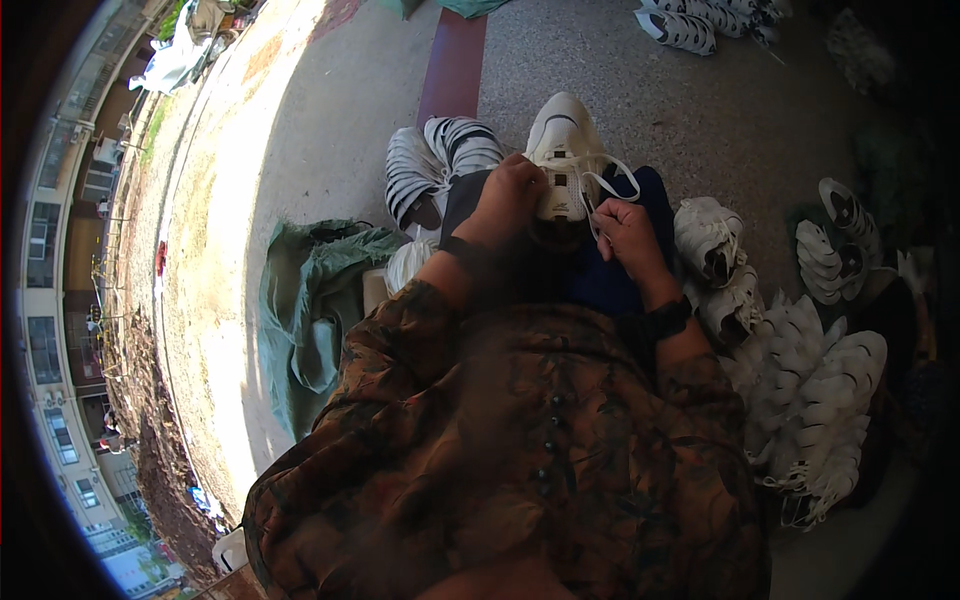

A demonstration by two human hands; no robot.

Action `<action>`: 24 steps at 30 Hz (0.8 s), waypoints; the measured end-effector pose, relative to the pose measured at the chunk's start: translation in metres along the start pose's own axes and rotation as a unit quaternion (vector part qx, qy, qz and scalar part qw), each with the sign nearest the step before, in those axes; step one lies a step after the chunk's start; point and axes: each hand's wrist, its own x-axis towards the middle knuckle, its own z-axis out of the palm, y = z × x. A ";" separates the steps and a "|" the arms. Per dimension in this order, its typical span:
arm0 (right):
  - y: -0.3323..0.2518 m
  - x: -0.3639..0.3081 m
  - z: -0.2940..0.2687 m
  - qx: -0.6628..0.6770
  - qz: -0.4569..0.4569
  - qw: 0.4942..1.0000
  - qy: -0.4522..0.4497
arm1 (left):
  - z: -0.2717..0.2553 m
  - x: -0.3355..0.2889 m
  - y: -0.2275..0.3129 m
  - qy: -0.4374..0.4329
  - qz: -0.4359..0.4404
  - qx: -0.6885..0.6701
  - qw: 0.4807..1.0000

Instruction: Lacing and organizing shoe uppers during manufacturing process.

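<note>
A white sneaker (562,122) rests at my lap between my knees, its toe pointing away from me. Dark rectangular patches run down its front, and a white shoelace (624,172) loops out to its right side. My right hand (628,236) is closed, pinching the lace just right of the shoe's tongue. Against the shoe's left edge, my left hand (512,190) is closed too, fingertips pressed together; what they hold is too small to tell. Both forearms come out of camouflage-pattern sleeves.
Nested stacks of white shoes (468,145) lie beyond my left arm. More shoe stacks (815,390) are piled at my right, with others (690,25) at the far right. Green sacking (315,320) lies at my left. Sunlit ground borders the grey floor.
</note>
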 end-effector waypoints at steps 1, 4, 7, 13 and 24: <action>0.000 0.000 0.001 -0.006 0.010 1.000 -0.001 | 0.002 -0.002 0.000 0.026 0.015 0.060 0.998; 0.002 0.001 0.001 -0.017 0.001 1.000 0.002 | 0.013 0.004 0.003 0.045 0.080 0.198 0.976; 0.003 0.001 0.001 -0.027 -0.010 1.000 0.005 | 0.012 0.009 0.006 0.083 0.109 0.207 0.969; 0.001 -0.001 0.001 -0.012 -0.008 1.000 0.001 | 0.002 0.004 0.015 0.088 0.090 0.140 0.982; 0.004 0.000 0.002 -0.053 -0.047 0.997 0.022 | 0.011 0.018 0.011 -0.055 0.229 0.213 0.948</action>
